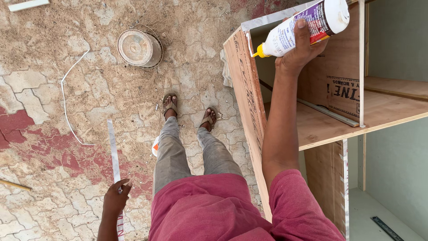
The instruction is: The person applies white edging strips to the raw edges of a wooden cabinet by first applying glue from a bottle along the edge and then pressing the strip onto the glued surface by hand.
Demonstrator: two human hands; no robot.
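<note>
My right hand [299,50] grips a white glue bottle [307,24] with a yellow nozzle. The nozzle points left and touches the top edge of a plywood cabinet panel [244,85], where a white bead of glue shows. My left hand [117,196] hangs at my side, holding a long thin white laminate strip [113,149] that runs down toward the paved ground. My legs in grey trousers and sandals stand between the two hands.
The plywood cabinet [339,120] with shelves fills the right side. A round metal tin [139,48] sits on the sandy paving at the top. A loose white strip [67,93] curls on the ground at left. A metal ruler [387,228] lies at bottom right.
</note>
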